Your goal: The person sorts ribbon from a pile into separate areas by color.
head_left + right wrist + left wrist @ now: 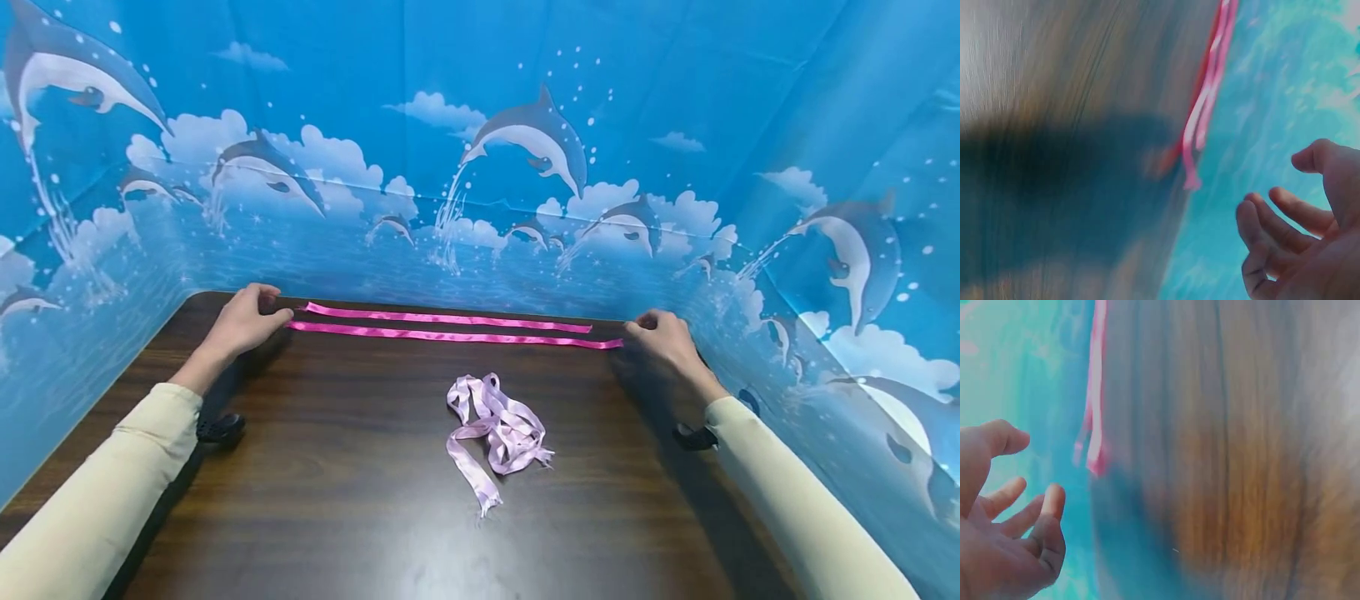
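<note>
Two narrow bright pink ribbons, a rear one (450, 317) and a slightly longer front one (450, 335), stretch side by side along the table's far edge. Just beyond their left ends is my left hand (249, 318); the left wrist view shows its fingers (1054, 503) loosely bent, thumb apart, with nothing between them. My right hand (663, 335) hovers past the right ends, likewise holding nothing, its thumb and fingers (1247, 219) parted in the right wrist view. Nearer the middle of the table lies a loose heap of pale lilac ribbon (510, 429), one frayed tail pointing toward me.
The dark wood-grain table (337, 483) reflects light at its front. A blue dolphin-print curtain (360, 225) rises directly behind the table's far edge and wraps both sides. Black straps (221, 428) sit at both wrists.
</note>
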Motion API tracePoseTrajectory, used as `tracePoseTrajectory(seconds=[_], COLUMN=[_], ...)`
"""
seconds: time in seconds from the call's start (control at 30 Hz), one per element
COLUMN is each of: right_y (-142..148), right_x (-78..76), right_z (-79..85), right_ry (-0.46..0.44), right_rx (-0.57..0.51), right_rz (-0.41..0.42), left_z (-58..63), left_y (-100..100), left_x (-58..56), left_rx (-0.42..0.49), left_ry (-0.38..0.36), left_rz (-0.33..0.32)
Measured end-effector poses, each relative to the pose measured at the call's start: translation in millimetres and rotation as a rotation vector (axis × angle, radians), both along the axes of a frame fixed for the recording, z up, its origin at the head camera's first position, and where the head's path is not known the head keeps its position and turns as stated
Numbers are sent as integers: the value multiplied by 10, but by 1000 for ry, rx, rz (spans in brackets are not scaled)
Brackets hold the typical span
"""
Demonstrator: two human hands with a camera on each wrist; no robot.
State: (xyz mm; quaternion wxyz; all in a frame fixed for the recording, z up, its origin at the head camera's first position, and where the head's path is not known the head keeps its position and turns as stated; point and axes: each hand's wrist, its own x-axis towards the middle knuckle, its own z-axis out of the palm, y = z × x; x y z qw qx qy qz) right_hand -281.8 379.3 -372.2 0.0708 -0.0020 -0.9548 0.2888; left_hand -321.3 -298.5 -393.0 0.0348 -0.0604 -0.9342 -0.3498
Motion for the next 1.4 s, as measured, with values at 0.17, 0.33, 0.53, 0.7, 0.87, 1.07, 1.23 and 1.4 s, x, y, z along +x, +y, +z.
tracePoseTrajectory(seconds=[0.17, 0.33, 0.53, 0.7, 0.87, 1.07, 1.23, 1.4], right_y=[-189, -391, -665, -914, -1114, -1381, -1574, -1670], right_x=[217, 462, 672, 750, 744, 722, 680, 658], right_z=[202, 345, 460, 450, 280, -65, -252, -258], right_ry=[33, -3, -73, -130, -167, -194, -151, -119], right_rx=[11, 30, 31, -5, -39, -17, 24, -26], right_rz=[105, 191, 313, 433, 499, 589, 654, 684], left_z=[237, 368, 364, 225, 86, -16, -25, 7], left_y=[277, 668, 1048, 1284, 1438, 1508, 1538, 1574], left_x=[257, 566, 785, 879, 926, 982, 988, 984], left_rx=[12, 28, 39, 49, 49, 59, 51, 65], left_ry=[99, 171, 178, 171, 141, 105, 92, 98], left_rz=[-38, -175, -306, -360, -394, -422, -438, -467])
